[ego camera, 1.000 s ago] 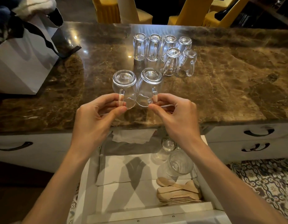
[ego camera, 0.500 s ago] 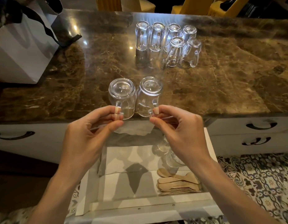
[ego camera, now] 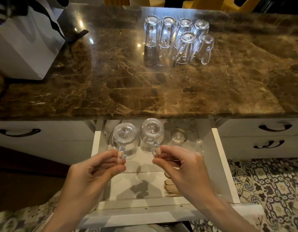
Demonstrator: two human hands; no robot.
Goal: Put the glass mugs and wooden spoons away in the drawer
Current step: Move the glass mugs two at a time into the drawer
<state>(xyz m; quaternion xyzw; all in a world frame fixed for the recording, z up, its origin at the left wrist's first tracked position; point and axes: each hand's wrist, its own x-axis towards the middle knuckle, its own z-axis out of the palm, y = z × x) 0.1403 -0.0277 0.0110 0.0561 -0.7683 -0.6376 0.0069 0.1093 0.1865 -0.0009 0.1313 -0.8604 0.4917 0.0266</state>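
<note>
left mug (ego camera: 125, 137) and right mug (ego camera: 151, 133) lowered over drawer (ego camera: 223, 166), left hand (ego camera: 92, 175) and right hand (ego camera: 184, 168) pinching their handles, spoons (ego camera: 170, 185) half-hidden

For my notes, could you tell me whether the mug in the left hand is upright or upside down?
Upside down: the mug shows its base on top, handle pinched by the left hand.

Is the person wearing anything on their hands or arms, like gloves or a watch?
No. The left hand and the right hand are both bare, with no gloves. I see no rings, watch or bracelet. No sleeves show either, right down to the edge of the picture.
</note>
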